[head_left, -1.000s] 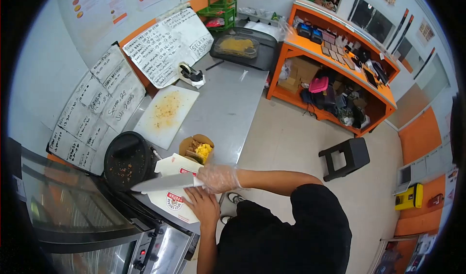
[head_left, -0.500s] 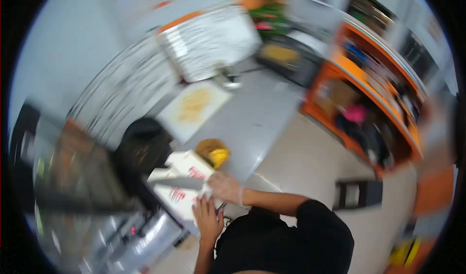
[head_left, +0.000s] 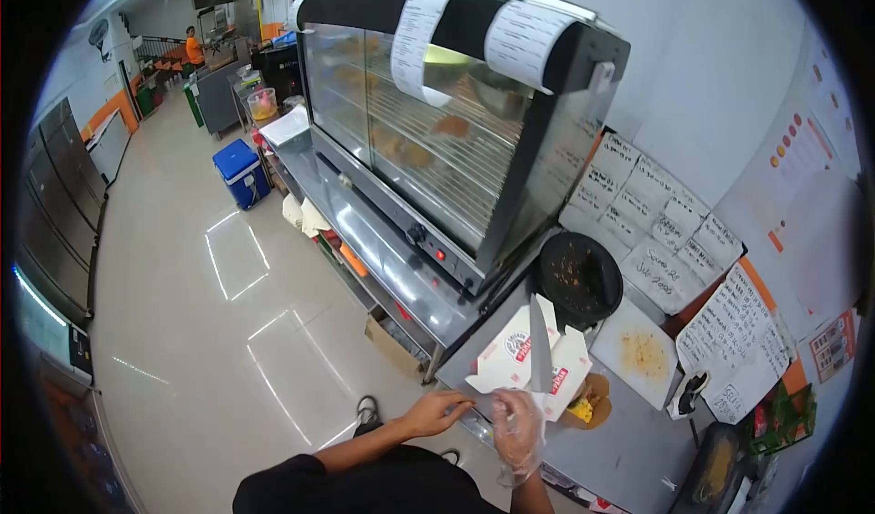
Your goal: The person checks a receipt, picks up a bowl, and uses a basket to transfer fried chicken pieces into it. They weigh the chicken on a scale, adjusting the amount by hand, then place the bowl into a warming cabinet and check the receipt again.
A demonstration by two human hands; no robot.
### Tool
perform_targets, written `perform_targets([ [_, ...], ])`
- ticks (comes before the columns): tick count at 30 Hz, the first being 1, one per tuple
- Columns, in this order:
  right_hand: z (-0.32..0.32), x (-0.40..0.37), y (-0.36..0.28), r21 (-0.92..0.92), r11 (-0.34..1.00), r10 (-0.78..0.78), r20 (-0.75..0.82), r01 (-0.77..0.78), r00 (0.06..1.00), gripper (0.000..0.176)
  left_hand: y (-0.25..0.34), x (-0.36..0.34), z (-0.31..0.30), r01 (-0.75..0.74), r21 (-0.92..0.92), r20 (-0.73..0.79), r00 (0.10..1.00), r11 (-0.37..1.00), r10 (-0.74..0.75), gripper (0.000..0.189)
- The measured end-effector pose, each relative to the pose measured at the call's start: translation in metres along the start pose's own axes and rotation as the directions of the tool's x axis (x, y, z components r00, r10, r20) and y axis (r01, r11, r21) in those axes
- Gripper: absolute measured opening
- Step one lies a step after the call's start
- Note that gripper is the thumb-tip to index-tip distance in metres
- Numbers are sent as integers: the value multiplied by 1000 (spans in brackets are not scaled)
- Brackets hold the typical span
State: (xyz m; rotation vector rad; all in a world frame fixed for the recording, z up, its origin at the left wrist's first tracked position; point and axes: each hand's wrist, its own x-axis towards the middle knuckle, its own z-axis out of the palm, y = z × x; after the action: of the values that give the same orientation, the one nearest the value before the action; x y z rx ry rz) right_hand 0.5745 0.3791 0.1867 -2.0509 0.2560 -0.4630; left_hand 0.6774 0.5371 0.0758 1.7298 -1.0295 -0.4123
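Observation:
My right hand (head_left: 518, 430), in a clear plastic glove, is closed at the base of a large knife (head_left: 540, 345). Its fingers hide the handle, and the wide blade points away from me over white printed cardboard boxes (head_left: 507, 348). My left hand (head_left: 439, 414) is bare, held at the counter's front edge left of the right hand, fingers loosely bent and apart with nothing seen in them. Just right of the boxes sits a brown paper container (head_left: 597, 403) with something yellow in it. A black round pan (head_left: 581, 280) with brown crumbs stands behind the boxes.
A glass warming cabinet (head_left: 428, 140) stands on the steel counter (head_left: 401, 282) to the left. Right of the boxes lies a stained white cutting board (head_left: 638, 354). Handwritten sheets (head_left: 656, 227) line the wall. A blue cooler (head_left: 241, 172) is on the floor; a person in orange (head_left: 194, 49) stands far back.
My view has swung left, bringing the warming cabinet and long floor into sight. My left hand has come off the boxes to the counter edge; the right hand stays by the knife.

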Motion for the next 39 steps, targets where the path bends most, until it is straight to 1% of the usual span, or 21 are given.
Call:
perform_targets([
  [1,21,8,2,-79,988,-134,13,135,991,17,-10,-11,-17,102,-26,-25,994,994,-103,21],
  [2,41,16,-1,-88,986,-140,-11,139,990,17,-21,-19,-36,197,-48,-38,979,979,-199,22],
  [3,60,26,-11,-49,985,-163,83,168,983,17,-33,-27,-54,172,-42,-9,985,984,-172,22],
  [4,81,32,-20,-13,982,-182,170,187,969,17,-44,-36,-72,161,-141,-164,969,977,-184,24],
  [5,106,37,-26,-27,985,-168,125,172,978,17,-54,-45,-94,143,-237,-306,928,961,-213,26],
  [6,135,42,-30,43,988,-150,157,145,976,16,-61,-53,-119,130,-227,-263,946,965,-190,26],
  [8,183,58,-46,98,988,-133,144,120,981,15,-69,-57,-172,82,-234,-503,843,969,-192,26],
  [11,237,82,-61,70,963,-263,63,259,963,14,-88,-64,-273,150,-153,-487,849,977,-207,27],
  [14,289,95,-38,109,984,-155,169,138,973,19,-97,-42,-377,43,-59,-532,844,997,-68,38],
  [16,313,100,-12,-396,900,321,326,-180,889,19,-66,-5,-446,-62,-7,-635,771,998,43,53],
  [18,358,71,111,-376,902,-144,198,211,970,27,-86,41,-528,-280,71,-612,745,957,264,62],
  [19,371,50,151,-459,884,39,270,93,962,30,-90,67,-578,-240,98,-573,779,966,252,64],
  [20,377,42,178,-555,832,220,308,-13,925,33,-91,95,-621,-243,152,-640,715,958,282,59],
  [21,370,35,172,-621,769,466,383,-152,798,31,-79,118,-663,-262,33,-699,684,964,210,51],
  [24,375,-17,270,-710,684,596,411,-167,690,31,-65,194,-774,-310,-43,-845,519,950,131,39],
  [27,393,5,289,-762,590,734,369,-267,571,28,-72,260,-869,-275,55,-877,446,960,178,38],
  [31,428,82,300,-776,546,766,311,-316,562,23,-62,329,-937,-233,71,-841,509,970,184,48],
  [35,484,168,310,-703,609,673,213,-367,708,20,-55,378,-976,-254,-75,-725,678,964,122,60],
  [36,501,186,312,-661,636,635,157,-398,756,19,-54,388,-983,-266,-167,-659,746,949,93,62],
  [38,545,226,303,-461,752,531,0,-472,847,18,-64,400,-985,-266,-139,-618,776,954,126,48],
  [39,570,244,295,-326,817,473,-95,-476,876,17,-73,404,-977,-431,-194,-589,770,881,247,38],
])
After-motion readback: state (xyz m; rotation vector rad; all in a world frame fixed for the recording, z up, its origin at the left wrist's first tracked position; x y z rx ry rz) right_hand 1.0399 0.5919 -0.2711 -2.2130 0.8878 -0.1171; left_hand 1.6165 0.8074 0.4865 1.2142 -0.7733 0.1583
